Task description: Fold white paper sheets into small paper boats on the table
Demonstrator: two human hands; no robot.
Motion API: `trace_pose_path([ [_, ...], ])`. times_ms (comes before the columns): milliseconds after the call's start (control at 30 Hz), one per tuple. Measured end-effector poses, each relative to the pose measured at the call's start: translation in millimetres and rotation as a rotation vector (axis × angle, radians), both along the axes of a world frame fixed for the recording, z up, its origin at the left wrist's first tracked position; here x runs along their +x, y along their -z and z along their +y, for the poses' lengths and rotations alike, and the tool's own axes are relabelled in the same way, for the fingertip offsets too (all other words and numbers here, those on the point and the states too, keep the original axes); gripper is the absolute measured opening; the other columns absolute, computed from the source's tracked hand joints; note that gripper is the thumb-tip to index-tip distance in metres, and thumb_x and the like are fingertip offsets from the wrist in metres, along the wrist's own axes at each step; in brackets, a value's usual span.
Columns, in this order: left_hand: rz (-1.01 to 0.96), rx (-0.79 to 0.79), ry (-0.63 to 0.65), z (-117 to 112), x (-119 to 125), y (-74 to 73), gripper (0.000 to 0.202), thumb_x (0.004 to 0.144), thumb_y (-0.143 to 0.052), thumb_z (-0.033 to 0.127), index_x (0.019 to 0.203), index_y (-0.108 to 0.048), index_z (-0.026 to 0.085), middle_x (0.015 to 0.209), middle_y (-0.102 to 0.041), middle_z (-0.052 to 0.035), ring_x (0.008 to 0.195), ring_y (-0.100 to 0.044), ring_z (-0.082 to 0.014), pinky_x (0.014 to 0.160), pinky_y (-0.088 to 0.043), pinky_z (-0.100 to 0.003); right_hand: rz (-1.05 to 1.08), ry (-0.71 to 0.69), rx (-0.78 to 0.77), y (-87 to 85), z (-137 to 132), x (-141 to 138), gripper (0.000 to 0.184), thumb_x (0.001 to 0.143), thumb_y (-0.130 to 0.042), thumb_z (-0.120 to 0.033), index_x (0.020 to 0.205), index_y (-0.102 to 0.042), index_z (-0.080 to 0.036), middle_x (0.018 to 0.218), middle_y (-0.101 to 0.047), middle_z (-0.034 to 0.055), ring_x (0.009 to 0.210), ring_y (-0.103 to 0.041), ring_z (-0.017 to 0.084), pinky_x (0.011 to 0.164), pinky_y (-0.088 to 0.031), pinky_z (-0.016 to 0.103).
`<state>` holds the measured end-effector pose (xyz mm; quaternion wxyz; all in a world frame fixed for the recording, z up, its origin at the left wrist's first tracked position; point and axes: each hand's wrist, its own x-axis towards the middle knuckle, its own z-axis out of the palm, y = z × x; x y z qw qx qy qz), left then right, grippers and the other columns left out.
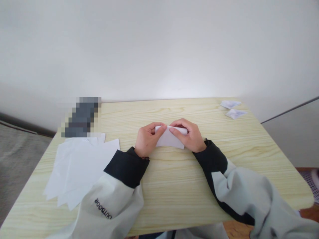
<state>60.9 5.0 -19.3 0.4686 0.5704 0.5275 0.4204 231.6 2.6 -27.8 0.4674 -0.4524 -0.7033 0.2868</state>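
Note:
A small folded piece of white paper (169, 139) lies on the light wooden table (174, 186), near its middle. My left hand (147, 139) pinches the paper's left end, fingers curled over its top edge. My right hand (188, 136) presses on the right end, thumb and fingers closed on the fold. Both hands rest on the tabletop and cover the paper's two ends.
A loose stack of white sheets (79, 166) lies at the table's left, partly under my left sleeve. A dark blurred object (82, 116) sits at the back left. Two small folded paper shapes (233, 109) lie at the back right corner. A white wall stands behind the table.

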Motion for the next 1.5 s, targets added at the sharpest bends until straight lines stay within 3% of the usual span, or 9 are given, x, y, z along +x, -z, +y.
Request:
trace_pose_path([
  [267,0.232,0.193,0.045,-3.2,-1.7,0.7,0.031,0.078,-0.060,0.043,0.087,-0.072,0.016,0.064,-0.066,-0.0002,0.051,-0.049,-0.0093,0.046,-0.036,-0.019,0.032,-0.016,-0.035,0.2,0.0,-1.1,0.011,0.081,-0.062,-0.031,0.081,-0.065,-0.020,0.080,-0.068,0.0039,0.073,-0.063,0.016,0.068,-0.050,0.029],
  [567,0.284,0.246,0.064,-4.1,-1.8,-0.3,0.029,0.081,-0.059,0.041,0.087,-0.072,0.015,0.065,-0.067,0.0005,0.050,-0.048,-0.0086,0.048,-0.036,-0.019,-0.090,-0.019,0.105,-4.0,-0.9,-2.5,0.004,0.080,-0.057,-0.021,0.077,-0.059,-0.021,0.074,-0.062,0.0018,0.068,-0.056,0.013,0.064,-0.046,0.027],
  [767,0.304,0.269,0.097,-3.6,-2.6,-0.7,0.026,0.080,-0.060,0.038,0.085,-0.072,0.016,0.068,-0.068,0.0004,0.054,-0.050,-0.0091,0.049,-0.037,-0.019,-0.102,-0.078,0.073,-4.1,-0.1,-0.4,0.003,0.077,-0.056,-0.018,0.075,-0.055,-0.019,0.072,-0.058,0.0007,0.066,-0.053,0.012,0.063,-0.044,0.026],
  [1033,0.110,0.064,0.201,0.7,-7.6,-3.3,0.030,0.076,-0.064,0.041,0.082,-0.070,0.013,0.066,-0.067,-0.0016,0.053,-0.052,-0.0105,0.046,-0.037,-0.019,-0.141,-0.204,-0.038,-3.3,2.1,4.9,0.001,0.078,-0.054,-0.018,0.077,-0.054,-0.017,0.072,-0.056,0.0002,0.063,-0.052,0.010,0.057,-0.041,0.022],
  [1233,0.006,-0.102,0.113,6.5,-19.2,-6.4,0.034,0.068,-0.071,0.044,0.081,-0.071,0.013,0.064,-0.067,-0.0019,0.051,-0.054,-0.0110,0.044,-0.038,-0.019,-0.198,-0.234,-0.119,-6.1,5.3,10.2,0.004,0.076,-0.053,-0.020,0.073,-0.052,-0.017,0.066,-0.053,-0.0009,0.056,-0.046,0.009,0.051,-0.037,0.021],
  [1500,-0.083,-0.130,0.042,10.4,-25.0,0.1,0.035,0.063,-0.077,0.044,0.079,-0.071,0.013,0.068,-0.070,-0.0034,0.054,-0.057,-0.0129,0.047,-0.040,-0.020,-0.259,-0.281,-0.103,-4.9,9.3,19.2,0.007,0.076,-0.051,-0.020,0.069,-0.050,-0.017,0.064,-0.052,-0.0014,0.055,-0.043,0.008,0.051,-0.034,0.021],
])
